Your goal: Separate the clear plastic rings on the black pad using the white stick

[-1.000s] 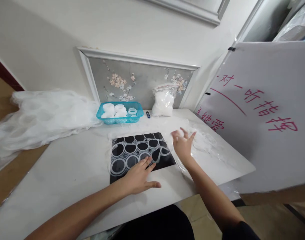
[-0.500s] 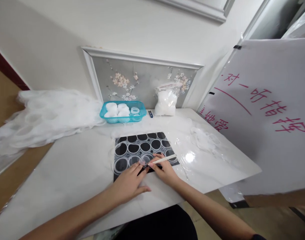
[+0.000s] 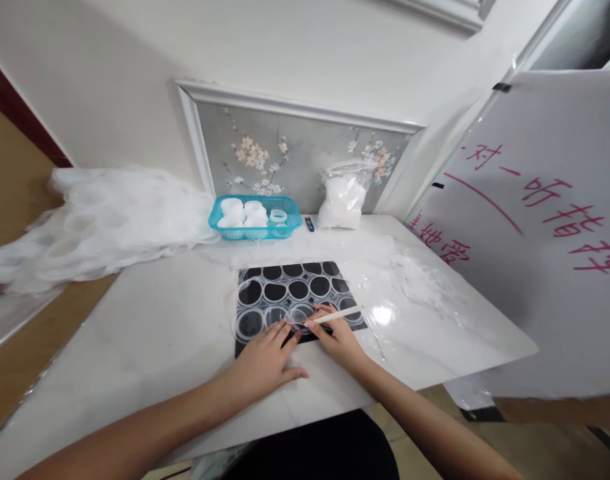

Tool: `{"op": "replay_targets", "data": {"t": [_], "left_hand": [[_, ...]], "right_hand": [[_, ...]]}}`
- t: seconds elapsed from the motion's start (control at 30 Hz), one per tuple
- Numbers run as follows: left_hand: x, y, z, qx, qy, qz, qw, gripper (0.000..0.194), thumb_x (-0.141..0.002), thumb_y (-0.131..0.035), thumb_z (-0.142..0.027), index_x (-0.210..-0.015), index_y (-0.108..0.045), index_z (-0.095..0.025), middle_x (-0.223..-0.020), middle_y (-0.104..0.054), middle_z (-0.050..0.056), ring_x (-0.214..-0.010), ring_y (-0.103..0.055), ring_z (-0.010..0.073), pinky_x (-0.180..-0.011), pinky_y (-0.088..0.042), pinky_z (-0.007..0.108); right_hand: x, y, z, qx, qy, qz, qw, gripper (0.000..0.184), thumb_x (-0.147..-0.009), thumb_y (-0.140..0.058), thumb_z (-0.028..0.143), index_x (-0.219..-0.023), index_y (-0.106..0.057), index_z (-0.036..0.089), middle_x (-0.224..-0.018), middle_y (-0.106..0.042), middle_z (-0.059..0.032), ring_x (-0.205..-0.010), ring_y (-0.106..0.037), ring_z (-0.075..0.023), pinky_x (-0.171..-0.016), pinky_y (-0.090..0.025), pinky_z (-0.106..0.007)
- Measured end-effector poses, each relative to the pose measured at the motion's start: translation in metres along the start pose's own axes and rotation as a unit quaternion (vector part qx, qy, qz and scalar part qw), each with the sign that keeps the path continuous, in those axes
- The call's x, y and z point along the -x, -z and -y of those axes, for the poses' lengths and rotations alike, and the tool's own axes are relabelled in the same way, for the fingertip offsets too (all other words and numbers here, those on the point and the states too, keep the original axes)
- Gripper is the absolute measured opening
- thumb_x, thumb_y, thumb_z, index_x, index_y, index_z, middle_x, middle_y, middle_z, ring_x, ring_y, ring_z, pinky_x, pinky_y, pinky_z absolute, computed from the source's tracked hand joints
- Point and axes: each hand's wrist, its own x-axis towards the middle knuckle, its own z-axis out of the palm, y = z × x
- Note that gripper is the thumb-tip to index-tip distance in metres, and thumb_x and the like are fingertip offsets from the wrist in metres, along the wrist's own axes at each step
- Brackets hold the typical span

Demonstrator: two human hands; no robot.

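My left hand (image 3: 265, 357) lies flat with its fingers spread on the near edge of a black sheet (image 3: 301, 279). White netlike fabric with rows of ring outlines covers that sheet. In my right hand (image 3: 341, 341) is a slim white pen-like tool (image 3: 341, 313), pinched between thumb and fingers, with its tip pointing left. The tip meets the sheet close to the left fingertips, by a clear round disc (image 3: 298, 313) lying over one of the rings. Whether the tool is a pen or a blade I cannot tell.
A blue basket (image 3: 257, 233) at the back holds stacked white round pieces. Beside it lie small thread snips (image 3: 309, 224) and a clear bag of white material (image 3: 342, 203). White netting is heaped at left (image 3: 125, 207); loose scraps (image 3: 425, 283) lie at right. A whiteboard (image 3: 545, 320) stands right.
The view has shifted slightly, so the table's contents appear a little further right. Both hands keep nearly the same pose on the sheet, the tool still held in the right.
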Motion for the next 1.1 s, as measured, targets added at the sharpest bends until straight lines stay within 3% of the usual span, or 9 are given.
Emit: {"op": "replay_targets", "data": {"t": [0.13,0.3,0.4,0.53,0.63,0.67,0.83,0.97,1.1], "left_hand": [[0.001,0.001,-0.004,-0.021,0.017,0.017,0.999,0.079,-0.085,-0.047,-0.07,-0.139,-0.049,-0.013,-0.143,-0.046,0.021,-0.133,-0.044,0.0364,-0.106,-0.039,0.051],[0.0,0.007,-0.012,-0.04,0.03,0.049,0.998,0.081,-0.083,-0.047,-0.072,-0.135,-0.053,-0.011,-0.142,-0.046,0.022,-0.133,-0.044,0.0359,-0.106,-0.04,0.048],[-0.002,0.009,-0.016,-0.031,0.031,0.06,0.997,0.082,-0.083,-0.05,-0.071,-0.136,-0.051,-0.009,-0.142,-0.047,0.021,-0.135,-0.041,0.0363,-0.109,-0.037,0.048],[-0.003,0.016,-0.017,-0.016,0.053,0.091,0.994,0.084,-0.085,-0.045,-0.071,-0.143,-0.044,-0.01,-0.148,-0.038,0.021,-0.139,-0.034,0.0355,-0.111,-0.035,0.047],[0.0,0.025,-0.017,0.007,0.051,0.111,0.992,0.085,-0.088,-0.033,-0.073,-0.146,-0.04,-0.011,-0.152,-0.032,0.019,-0.142,-0.028,0.034,-0.112,-0.032,0.047],[0.001,0.027,-0.018,0.014,0.046,0.113,0.992,0.087,-0.088,-0.031,-0.075,-0.146,-0.04,-0.011,-0.152,-0.03,0.019,-0.143,-0.027,0.0342,-0.113,-0.031,0.047],[0.014,0.025,-0.032,-0.017,0.031,0.094,0.995,0.102,-0.082,-0.03,-0.082,-0.142,-0.043,-0.001,-0.148,-0.032,0.028,-0.139,-0.032,0.0392,-0.112,-0.031,0.049],[0.019,0.022,-0.032,-0.072,0.063,0.08,0.992,0.1,-0.081,-0.034,-0.082,-0.136,-0.05,0.0,-0.141,-0.044,0.03,-0.132,-0.043,0.0398,-0.109,-0.035,0.048],[0.024,0.025,-0.017,-0.099,0.061,0.064,0.991,0.092,-0.085,-0.034,-0.077,-0.131,-0.054,0.0,-0.135,-0.051,0.028,-0.128,-0.048,0.039,-0.104,-0.04,0.047]], "right_hand": [[0.004,-0.001,0.0,0.084,0.042,-0.01,0.996,0.022,-0.097,-0.049,0.032,-0.091,-0.068,0.023,-0.094,-0.071,-0.0071,-0.119,-0.055,-0.0286,-0.107,-0.036,-0.054],[0.023,-0.013,0.009,0.28,0.229,-0.027,0.932,0.014,-0.093,-0.054,0.018,-0.099,-0.065,0.024,-0.113,-0.07,-0.0033,-0.137,-0.035,-0.0324,-0.115,-0.008,-0.065],[0.018,-0.012,0.016,0.337,0.264,-0.017,0.904,0.016,-0.09,-0.054,0.012,-0.096,-0.064,0.023,-0.109,-0.071,-0.003,-0.132,-0.041,-0.0321,-0.116,-0.004,-0.063],[-0.024,0.022,0.009,0.364,0.185,-0.057,0.911,0.025,-0.085,-0.05,0.007,-0.095,-0.066,0.024,-0.091,-0.073,-0.0033,-0.118,-0.052,-0.0315,-0.113,-0.014,-0.063],[-0.055,0.05,0.0,0.322,0.037,-0.269,0.907,0.026,-0.093,-0.043,0.019,-0.088,-0.068,0.018,-0.089,-0.07,-0.0088,-0.111,-0.054,-0.032,-0.107,-0.022,-0.065],[-0.058,0.053,0.0,0.304,0.026,-0.283,0.91,0.029,-0.095,-0.041,0.024,-0.089,-0.069,0.018,-0.091,-0.07,-0.0099,-0.11,-0.054,-0.0318,-0.105,-0.027,-0.063],[-0.033,0.009,0.013,0.099,0.059,-0.074,0.991,0.028,-0.098,-0.043,0.035,-0.093,-0.068,0.023,-0.095,-0.07,-0.0071,-0.112,-0.052,-0.0282,-0.098,-0.042,-0.048],[-0.012,-0.025,0.021,-0.003,0.06,0.008,0.998,0.022,-0.096,-0.049,0.034,-0.089,-0.067,0.023,-0.09,-0.069,-0.0063,-0.11,-0.054,-0.0265,-0.096,-0.045,-0.043],[-0.011,-0.027,0.02,-0.029,0.064,0.027,0.997,0.019,-0.095,-0.052,0.032,-0.087,-0.066,0.021,-0.088,-0.069,-0.0061,-0.107,-0.056,-0.0247,-0.094,-0.046,-0.041]]}}
